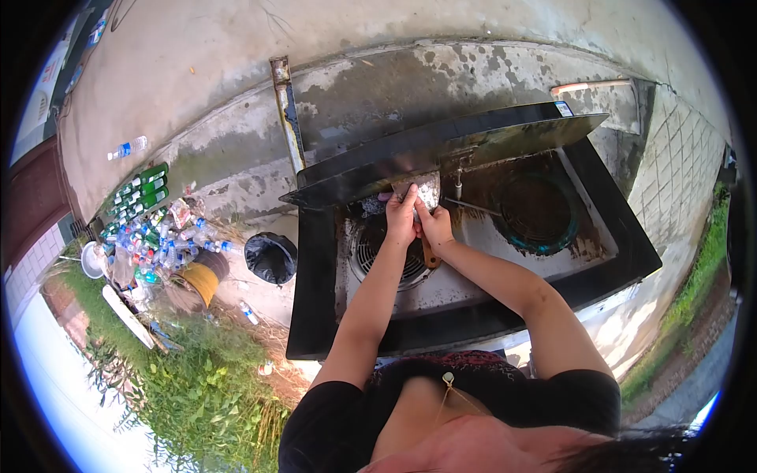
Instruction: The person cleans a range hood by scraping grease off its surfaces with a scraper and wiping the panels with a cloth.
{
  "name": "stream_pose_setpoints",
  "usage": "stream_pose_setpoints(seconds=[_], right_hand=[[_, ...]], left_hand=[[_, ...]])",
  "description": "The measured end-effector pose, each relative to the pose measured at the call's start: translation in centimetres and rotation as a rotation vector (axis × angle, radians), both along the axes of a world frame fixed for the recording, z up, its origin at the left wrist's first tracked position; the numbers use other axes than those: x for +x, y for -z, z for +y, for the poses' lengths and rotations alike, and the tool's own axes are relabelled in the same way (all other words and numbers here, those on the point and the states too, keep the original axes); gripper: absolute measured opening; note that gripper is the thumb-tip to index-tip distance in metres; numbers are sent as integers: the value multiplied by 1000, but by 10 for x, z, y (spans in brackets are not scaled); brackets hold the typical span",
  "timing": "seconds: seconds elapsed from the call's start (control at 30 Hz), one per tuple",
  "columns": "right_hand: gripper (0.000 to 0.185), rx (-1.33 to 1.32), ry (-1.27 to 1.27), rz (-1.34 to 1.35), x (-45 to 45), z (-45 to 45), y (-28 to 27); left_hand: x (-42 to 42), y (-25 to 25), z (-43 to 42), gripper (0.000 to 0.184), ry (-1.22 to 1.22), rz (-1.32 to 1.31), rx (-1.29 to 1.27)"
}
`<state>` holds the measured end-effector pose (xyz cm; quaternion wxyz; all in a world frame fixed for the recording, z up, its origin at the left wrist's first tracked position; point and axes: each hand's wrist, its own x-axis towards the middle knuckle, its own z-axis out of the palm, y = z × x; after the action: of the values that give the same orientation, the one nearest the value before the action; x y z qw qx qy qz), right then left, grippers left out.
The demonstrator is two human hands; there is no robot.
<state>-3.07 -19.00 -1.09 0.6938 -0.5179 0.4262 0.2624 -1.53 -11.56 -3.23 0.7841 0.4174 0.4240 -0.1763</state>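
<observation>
Fingers (408, 199) around scraper (430, 255), perhaps touching panel (481, 150), inside stove rim (441, 320)

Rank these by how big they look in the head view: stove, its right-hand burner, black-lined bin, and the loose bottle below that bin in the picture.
Largest to smallest:
1. Stove
2. Right-hand burner
3. Black-lined bin
4. Loose bottle
All differ clearly in apparent size.

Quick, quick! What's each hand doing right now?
Left hand: closed on the scraper, near its blade.
Right hand: closed, holding the scraper too.
</observation>
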Motion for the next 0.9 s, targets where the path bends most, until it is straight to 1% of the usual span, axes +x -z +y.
stream_pose_setpoints(seconds=[0.13, 0.23, 0.43, 0.53, 0.63, 0.73, 0.9], right_hand=[[34, 21, -17, -59, 3, -5, 6], [33, 16, -89, -61, 3, -10, 9], [35, -76, -108, -135, 5, -12, 8], [36, -98, -152, -134, 7, -13, 4], [37, -115, -126, -143, 7, -11, 7], [36, -88, -115, -168, 11, -12, -1], [34, -111, -130, -210, 14, -12, -4]], left_hand=[[10, -8, -4, 16, -55, 17, -3], [15, -14, -7, 14, -62, -21, -36], [16, -4, -10, 10, -107, -80, -43], [14, -4, -7, 9, -78, -81, -82], [16, -5, -10, 7, -117, -108, -47], [19, -11, -11, 7, -136, -81, -31], [21, -12, -10, 6, -149, -124, -59]])
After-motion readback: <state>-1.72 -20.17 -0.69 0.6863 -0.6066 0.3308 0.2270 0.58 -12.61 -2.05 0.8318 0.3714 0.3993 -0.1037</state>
